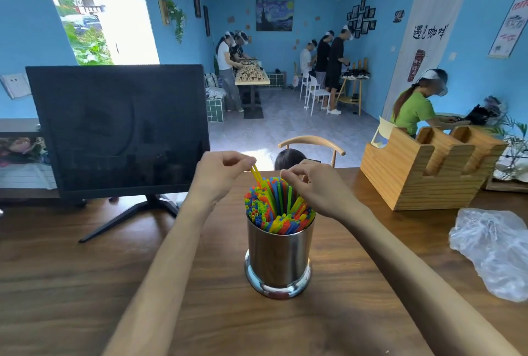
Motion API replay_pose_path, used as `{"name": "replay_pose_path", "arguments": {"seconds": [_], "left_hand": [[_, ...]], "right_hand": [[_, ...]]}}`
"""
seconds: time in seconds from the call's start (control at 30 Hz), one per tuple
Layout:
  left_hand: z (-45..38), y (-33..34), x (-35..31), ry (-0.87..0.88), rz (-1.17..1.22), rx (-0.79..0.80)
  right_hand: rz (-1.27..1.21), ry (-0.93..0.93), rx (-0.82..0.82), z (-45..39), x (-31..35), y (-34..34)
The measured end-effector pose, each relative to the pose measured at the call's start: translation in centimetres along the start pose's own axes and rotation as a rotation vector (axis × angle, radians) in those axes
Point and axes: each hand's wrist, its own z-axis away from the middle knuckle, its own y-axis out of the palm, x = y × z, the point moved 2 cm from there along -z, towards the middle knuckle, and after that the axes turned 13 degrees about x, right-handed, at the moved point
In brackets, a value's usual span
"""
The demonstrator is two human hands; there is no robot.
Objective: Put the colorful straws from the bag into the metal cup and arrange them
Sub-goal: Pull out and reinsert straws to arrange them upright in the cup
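I judge the step in hand to be the arranging: the straws (278, 207) already stand packed in the metal cup (278, 258), which sits on the wooden table (85, 284) at the near centre, and the bag (494, 252) lies crumpled and seemingly empty at the right edge.

My left hand (221, 174) pinches the tips of a couple of yellow straws (256, 174) that rise above the bundle on its far left side. My right hand (311, 185) has its fingers curled down among the straw tops on the far right; it seems to pinch some, though I cannot tell which.

To do this well I would lift the tall ones only a little, find a gap, and slide them straight down until their tops sit level with the rest. I would keep the pinch light, since thin plastic tubes kink easily, and avoid pushing sideways, as the cup is tall and narrow and could tip.

The straws are slim, smooth tubes in blue, green, orange, red and yellow, their open ends showing as small rings. The cup is a polished steel cylinder with a flared, mirror-bright base. The bag is thin, clear, wrinkled film. The table has a dark grained finish. Farther off stand a black monitor (117, 129) at the left and a pale slatted wooden holder (428, 167) at the right.
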Motion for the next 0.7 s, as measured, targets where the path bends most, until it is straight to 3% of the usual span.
{"name": "replay_pose_path", "arguments": {"seconds": [0.17,0.23,0.3,0.4,0.47,0.57,0.7], "left_hand": [[1.2,-2.0,-4.1,0.281,-0.081,-0.247],[2.0,-2.4,-5.7,0.380,-0.086,-0.342],[2.7,-2.7,-6.9,0.453,-0.029,-0.406],[3.6,-2.4,-7.9,0.529,0.078,-0.446],[4.0,-2.0,-7.8,0.539,0.137,-0.431],[4.2,-1.1,-6.9,0.492,0.191,-0.377],[3.7,-0.2,-4.9,0.346,0.140,-0.291]], "right_hand": [[-0.114,-0.100,-0.242,0.9,1.9,-1.1],[-0.256,-0.148,-0.237,1.5,3.0,-1.4],[-0.463,-0.156,-0.066,1.8,4.2,-1.3],[-0.981,-0.066,0.332,1.7,5.7,-0.7],[-1.341,0.002,0.440,1.5,6.1,-0.4],[-1.709,-0.020,0.233,0.9,4.9,-1.0],[-1.722,-0.005,-0.123,0.2,2.7,-2.1]]}}
